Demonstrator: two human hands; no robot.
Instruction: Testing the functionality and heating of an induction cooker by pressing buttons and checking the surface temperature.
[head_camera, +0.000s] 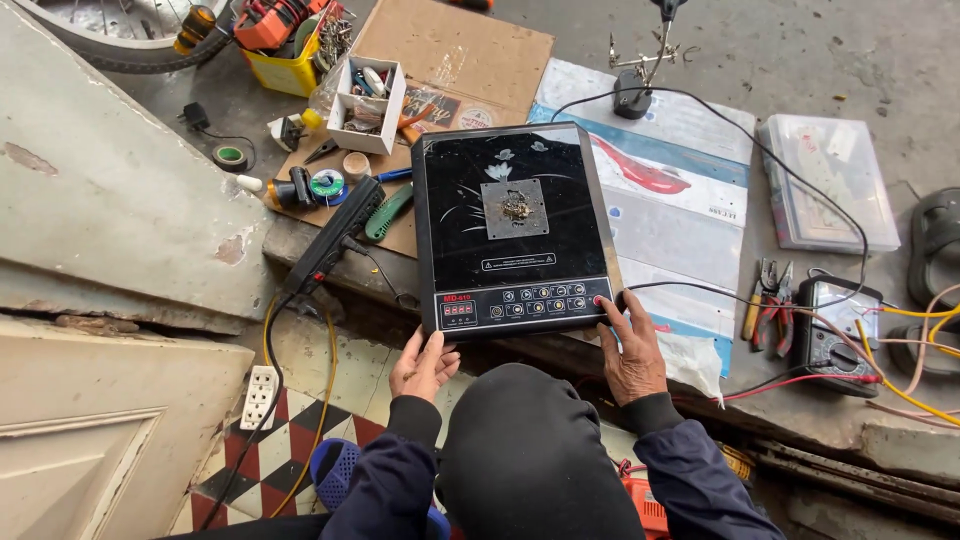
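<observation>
A black induction cooktop (512, 225) lies flat on the ground in front of me, with a small metal plate at the centre of its glass and a button panel along its near edge. My left hand (422, 365) rests palm up under the near left corner of the cooktop, fingers apart. On the near right corner sits my right hand (632, 345), with a fingertip touching the red button at the panel's right end. My knee in dark trousers is just below both hands.
A multimeter (836, 325) with red and black leads and pliers (768, 295) lie to the right. A black power strip (333, 238), tape rolls, a white parts box (367, 103) and cardboard are at the left. A clear plastic case (830, 180) is at the far right, a white socket (259, 396) at the lower left.
</observation>
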